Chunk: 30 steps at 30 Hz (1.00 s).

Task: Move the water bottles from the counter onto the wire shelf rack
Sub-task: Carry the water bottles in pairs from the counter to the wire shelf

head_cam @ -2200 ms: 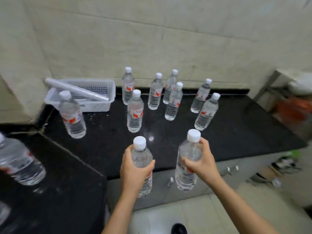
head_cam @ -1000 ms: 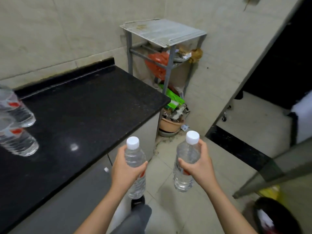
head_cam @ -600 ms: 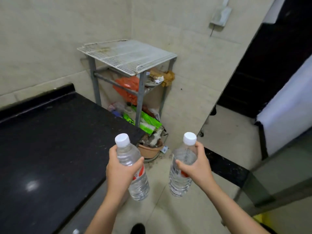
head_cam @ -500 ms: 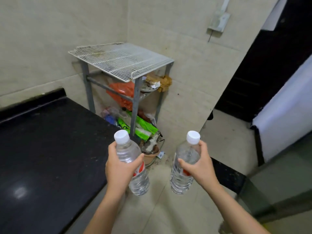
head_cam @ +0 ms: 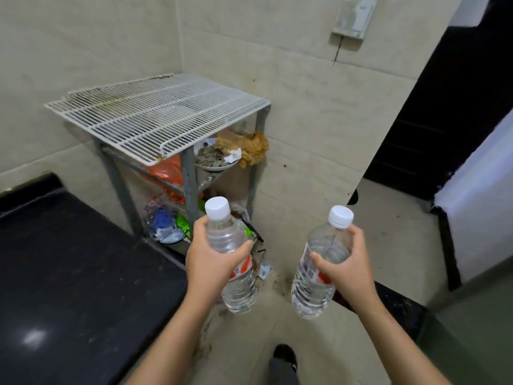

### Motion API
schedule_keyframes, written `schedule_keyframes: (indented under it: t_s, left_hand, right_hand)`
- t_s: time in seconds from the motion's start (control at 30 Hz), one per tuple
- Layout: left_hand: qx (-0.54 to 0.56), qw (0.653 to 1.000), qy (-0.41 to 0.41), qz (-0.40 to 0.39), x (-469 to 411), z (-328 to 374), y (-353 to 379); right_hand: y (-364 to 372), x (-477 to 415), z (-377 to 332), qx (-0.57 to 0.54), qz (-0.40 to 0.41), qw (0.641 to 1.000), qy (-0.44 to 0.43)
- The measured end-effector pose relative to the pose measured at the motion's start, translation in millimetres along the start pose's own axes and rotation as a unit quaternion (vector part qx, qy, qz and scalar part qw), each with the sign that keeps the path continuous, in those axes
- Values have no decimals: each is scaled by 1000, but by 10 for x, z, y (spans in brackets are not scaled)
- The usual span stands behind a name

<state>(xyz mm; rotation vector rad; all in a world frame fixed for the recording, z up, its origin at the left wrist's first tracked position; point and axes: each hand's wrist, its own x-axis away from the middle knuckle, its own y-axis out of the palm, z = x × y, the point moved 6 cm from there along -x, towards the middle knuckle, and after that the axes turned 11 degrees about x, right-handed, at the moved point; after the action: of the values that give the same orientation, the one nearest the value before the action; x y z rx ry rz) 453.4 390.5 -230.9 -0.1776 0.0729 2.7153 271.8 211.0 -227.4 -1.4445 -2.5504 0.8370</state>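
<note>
My left hand (head_cam: pixel 211 264) grips a clear water bottle (head_cam: pixel 226 234) with a white cap and a red label, held upright over the floor. My right hand (head_cam: pixel 345 266) grips a second such bottle (head_cam: pixel 319 282), tilted slightly. The wire shelf rack (head_cam: pixel 155 118) stands ahead in the corner, its white wire top bare, above and beyond both bottles. The black counter (head_cam: pixel 69 273) lies at the lower left; none of the other bottles on it are in view.
The rack's grey legs (head_cam: pixel 188 187) frame lower shelves holding an orange bag (head_cam: pixel 169 173), a dish of scraps (head_cam: pixel 213 159) and brown paper (head_cam: pixel 249 147). Clutter (head_cam: pixel 163 223) sits at its base. A dark doorway (head_cam: pixel 433 129) opens at right. My shoe (head_cam: pixel 284 357) shows below.
I lifted both bottles off the counter and turned right. The rack has come nearer and more central; the bottles left on the counter have gone out of view.
</note>
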Motion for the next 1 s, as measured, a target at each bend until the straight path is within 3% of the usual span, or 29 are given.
schedule_keyframes:
  t_s: [0.37,0.7,1.0]
  left_hand:
    - [27,987,112,116,-940,594,1026]
    - [-22,969,196,149,-1424,1384,940]
    - [-38,949,254,182,-2385,1868,636]
  right_hand:
    - [-76,-2079,-328,-46,-95,979,-174]
    - [148,-2941,-1201,-167,-123,932,-298]
    - [652,-3688,-2216,-185,-122,906,-362]
